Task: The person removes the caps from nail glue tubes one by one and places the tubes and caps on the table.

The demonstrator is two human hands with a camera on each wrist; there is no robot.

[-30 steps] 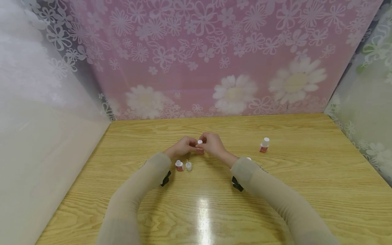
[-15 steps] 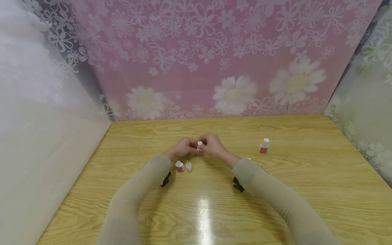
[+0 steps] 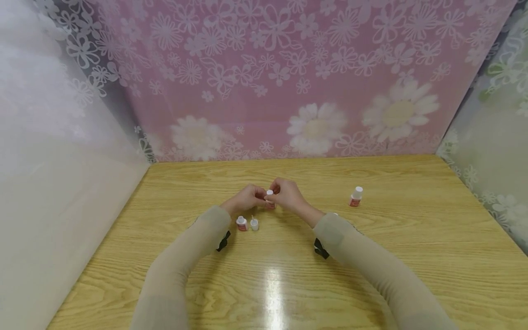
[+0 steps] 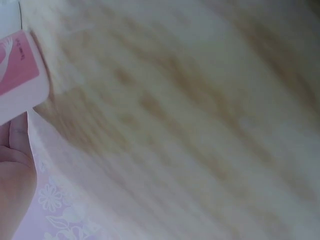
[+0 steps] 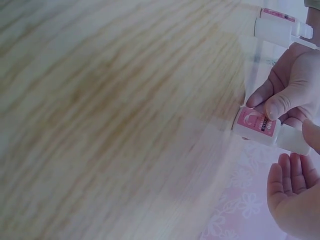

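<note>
A small white bottle (image 3: pixel 269 200) with a pink label is held upright over the middle of the wooden table (image 3: pixel 371 256). My left hand (image 3: pixel 249 198) grips its body from the left. My right hand (image 3: pixel 286 193) pinches its white cap (image 3: pixel 269 192) from the right. In the right wrist view the left hand's fingers (image 5: pixel 285 95) curl round the labelled bottle (image 5: pixel 256 124), and the right hand's thumb (image 5: pixel 311 135) lies against the cap (image 5: pixel 295 141). The left wrist view shows only the bottle's label (image 4: pixel 17 75) and a finger (image 4: pixel 15 165), blurred.
A second small bottle (image 3: pixel 241 223) and a tiny white piece (image 3: pixel 254 224) stand just in front of my left wrist. A third bottle (image 3: pixel 355 196) stands to the right. Flowered curtains (image 3: pixel 288 78) close the table's back and sides.
Both hands stay together on the bottle at the same spot; the right hand's fingers have shifted slightly at the cap. The other bottles have not moved.
</note>
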